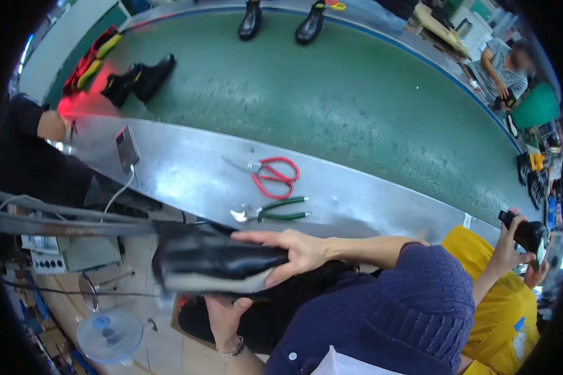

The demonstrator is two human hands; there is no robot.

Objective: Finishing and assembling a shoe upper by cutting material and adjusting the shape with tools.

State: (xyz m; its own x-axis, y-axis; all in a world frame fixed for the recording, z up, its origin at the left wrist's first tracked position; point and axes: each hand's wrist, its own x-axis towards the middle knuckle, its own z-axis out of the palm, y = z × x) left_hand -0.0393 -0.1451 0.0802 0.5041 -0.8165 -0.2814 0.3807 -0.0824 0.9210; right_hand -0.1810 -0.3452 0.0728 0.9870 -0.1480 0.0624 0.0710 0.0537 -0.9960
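A black shoe point(222, 251) with a pale strip along its lower edge lies sideways in front of me; its left end is blurred. My right hand point(299, 253) grips its right end, fingers along the upper and thumb by the pale strip. Below it, my left hand point(225, 322) has its thumb stretched away from the shoe. The other fingers of that hand are mostly hidden under the shoe, so I cannot tell if they touch it. Red-handled scissors point(275, 177) and green-handled pliers point(275, 211) lie on the metal edge beyond.
Black boots point(145, 80) stand on the green belt point(331, 94). A phone point(127, 150) with a white cable lies on the metal ledge. A grey metal bar point(75, 226) reaches toward the shoe from the left. A fan point(109, 337) stands below. A person in yellow point(503, 312) works at the right.
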